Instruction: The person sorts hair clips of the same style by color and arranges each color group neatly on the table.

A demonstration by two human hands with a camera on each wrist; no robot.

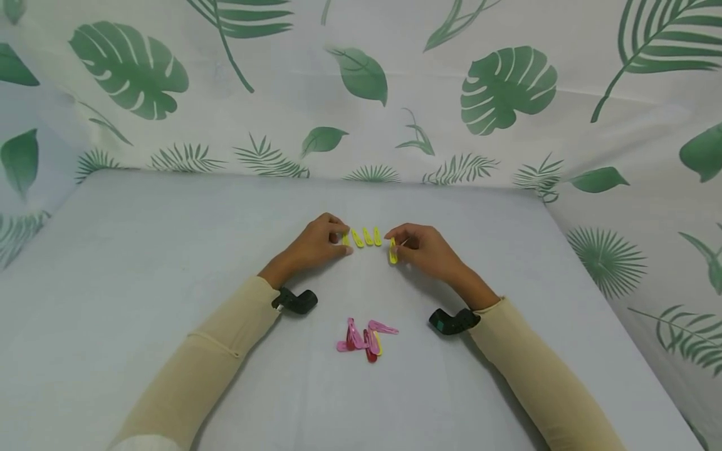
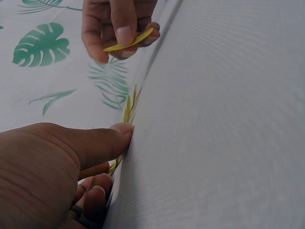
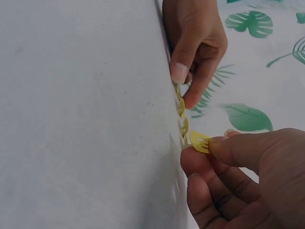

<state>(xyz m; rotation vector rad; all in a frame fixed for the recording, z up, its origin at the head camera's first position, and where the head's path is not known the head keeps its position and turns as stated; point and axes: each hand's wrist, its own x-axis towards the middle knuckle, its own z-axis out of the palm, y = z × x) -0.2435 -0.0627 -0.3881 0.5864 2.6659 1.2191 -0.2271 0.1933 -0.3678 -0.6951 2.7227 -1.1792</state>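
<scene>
A short row of yellow snap hair clips lies on the table between the two hands. At the row's left end my left hand holds the outermost yellow hair clip by its ends, between thumb and fingers, down at the tabletop. My right hand, just right of the row, pinches another yellow hair clip between thumb and fingertips. In the left wrist view that held clip shows edge-on under the thumb.
Nearer the body lies a loose pile of pink hair clips with red ones and a yellow one, partly overlapping. The pale table meets a leaf-printed backdrop at its far edge. Black wrist cameras sit at both sleeves.
</scene>
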